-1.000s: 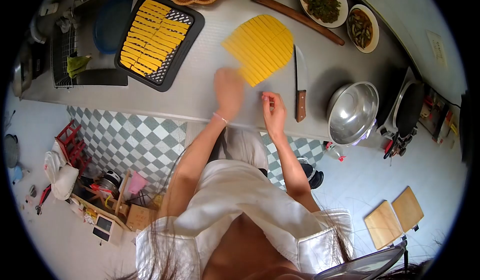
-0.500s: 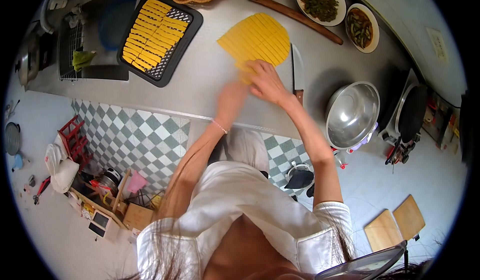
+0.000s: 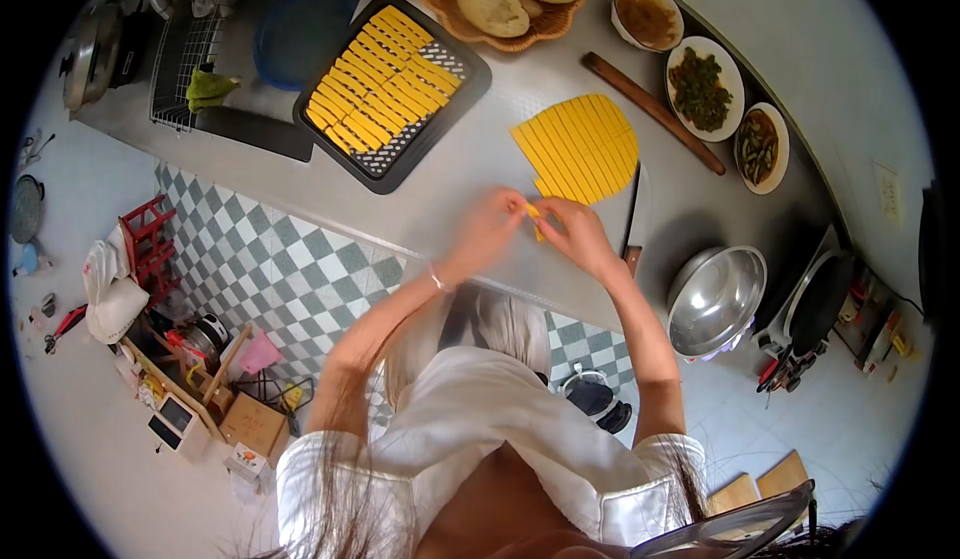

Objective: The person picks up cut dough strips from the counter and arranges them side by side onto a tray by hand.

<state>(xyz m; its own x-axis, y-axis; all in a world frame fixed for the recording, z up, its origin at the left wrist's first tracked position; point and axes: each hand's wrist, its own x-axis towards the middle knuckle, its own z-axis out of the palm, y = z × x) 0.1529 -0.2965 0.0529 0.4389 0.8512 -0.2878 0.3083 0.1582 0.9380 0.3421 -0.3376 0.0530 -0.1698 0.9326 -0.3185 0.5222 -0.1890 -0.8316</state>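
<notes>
A flat yellow sheet of dough [image 3: 585, 144], scored into parallel strips, lies on the metal counter. At its near edge, my right hand [image 3: 575, 237] pinches a small yellow dough strip [image 3: 533, 214]. The fingertips of my left hand [image 3: 490, 227] close on the same strip from the other side; that hand is partly blurred. To the left, a black perforated tray [image 3: 385, 185] carries rows of cut yellow strips [image 3: 375, 89]. Along the right side of the sheet lies a knife [image 3: 637, 214], and beyond the sheet a wooden rolling pin [image 3: 655, 114].
A steel bowl [image 3: 718, 299] stands at the counter's right. Dishes of food [image 3: 705, 89] line the back wall near a wicker basket [image 3: 437, 14] of pale dough. The sink [image 3: 240, 124] is on the left. The counter's front edge [image 3: 380, 242] runs just before my body.
My view has shifted, so the counter things appear lower and farther right. My left hand has come in to meet the right at the small strip, which now shows between the fingertips.
</notes>
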